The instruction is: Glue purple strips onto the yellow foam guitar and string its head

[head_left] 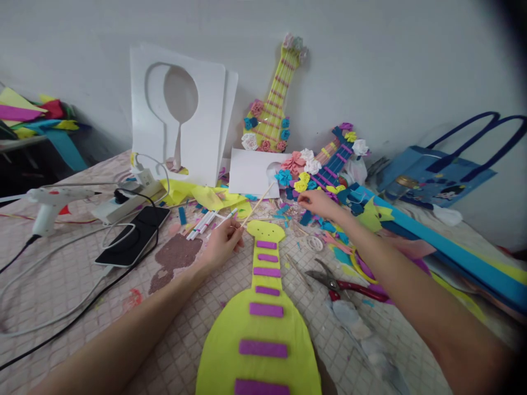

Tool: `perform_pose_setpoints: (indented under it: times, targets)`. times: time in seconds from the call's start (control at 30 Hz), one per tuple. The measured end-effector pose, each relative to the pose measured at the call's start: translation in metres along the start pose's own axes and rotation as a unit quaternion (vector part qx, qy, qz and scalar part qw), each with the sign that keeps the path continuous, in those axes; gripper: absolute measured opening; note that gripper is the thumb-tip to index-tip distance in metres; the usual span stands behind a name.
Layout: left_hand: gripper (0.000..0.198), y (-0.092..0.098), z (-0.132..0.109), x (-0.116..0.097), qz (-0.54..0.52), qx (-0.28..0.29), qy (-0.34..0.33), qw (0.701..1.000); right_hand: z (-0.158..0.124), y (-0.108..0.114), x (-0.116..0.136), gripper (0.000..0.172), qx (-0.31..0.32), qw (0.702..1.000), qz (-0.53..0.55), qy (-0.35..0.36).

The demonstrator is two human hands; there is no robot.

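My left hand (224,240) is closed round a thin wooden stick (259,204), which slants up and to the right from my fingers. Just right of that hand lies a yellow paper lute shape (230,329) with purple strips across its neck and body and small holes in its head. My right hand (319,203) hovers over paper scraps, thumb and fingers pinched together; whatever they hold, if anything, is too small to make out. Pruning shears (335,282) with red handles lie beneath my right forearm. White rolled sticks (201,226) lie beside my left hand.
A glue gun (47,208), power strip (123,203), phone (134,236) and cables lie at left. White cutout boards (206,126) and a flower-trimmed yellow lute (274,104) lean on the wall. A blue flowered one (335,159), long blue paper (444,241) and a bag (436,170) are at right.
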State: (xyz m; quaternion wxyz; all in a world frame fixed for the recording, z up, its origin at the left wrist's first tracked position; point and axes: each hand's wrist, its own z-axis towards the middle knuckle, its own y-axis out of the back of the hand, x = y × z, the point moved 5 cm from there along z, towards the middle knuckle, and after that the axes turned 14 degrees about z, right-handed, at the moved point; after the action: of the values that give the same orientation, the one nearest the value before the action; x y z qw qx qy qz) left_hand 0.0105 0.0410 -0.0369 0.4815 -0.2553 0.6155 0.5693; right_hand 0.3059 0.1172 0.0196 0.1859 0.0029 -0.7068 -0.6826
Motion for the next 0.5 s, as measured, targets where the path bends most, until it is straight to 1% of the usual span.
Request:
perform_pose_setpoints:
  times: [0.07,0.13,0.23,0.33,0.5]
  targets:
    - [0.024,0.001,0.000,0.000,0.000,-0.003,0.000,1.000,0.010,-0.017,0.006,0.024,0.009,1.000,-0.004,-0.020]
    - [0.024,0.001,0.001,0.000,0.001,-0.005,-0.002,1.000,0.020,-0.033,0.009,0.031,0.017,0.999,-0.010,-0.042]
    - [0.024,0.001,0.001,0.001,0.005,-0.002,-0.007,1.000,0.032,-0.048,0.008,0.034,0.029,0.997,-0.017,-0.065]
    - [0.023,0.001,0.000,0.002,0.004,0.000,-0.013,1.000,0.038,-0.051,0.006,0.034,0.040,0.997,-0.017,-0.065]
    - [0.023,0.001,0.000,0.001,0.000,-0.001,-0.008,1.000,0.037,-0.045,0.001,0.035,0.050,0.998,-0.008,-0.047]
